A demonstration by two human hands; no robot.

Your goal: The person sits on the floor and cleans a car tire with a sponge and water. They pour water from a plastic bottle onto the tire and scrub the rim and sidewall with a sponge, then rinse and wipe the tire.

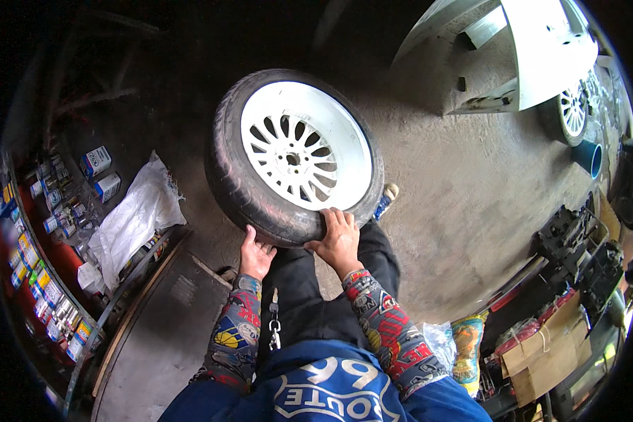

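Observation:
A car wheel with a white multi-spoke rim and a worn black tyre is tilted in front of my legs, its inner side facing up toward me. My right hand grips the near edge of the tyre, fingers over the sidewall toward the rim and thumb pointing left. Beside it, my left hand bears against the tyre's lower left side with the palm turned up and the thumb raised; its fingers reach partly under the tread. Where the wheel's bottom rests is hidden.
On the left, a shelf of cans and bottles stands near a white sack and a grey board. A white car body panel, another wheel and a blue bucket are far right. Cardboard and black parts lie near right.

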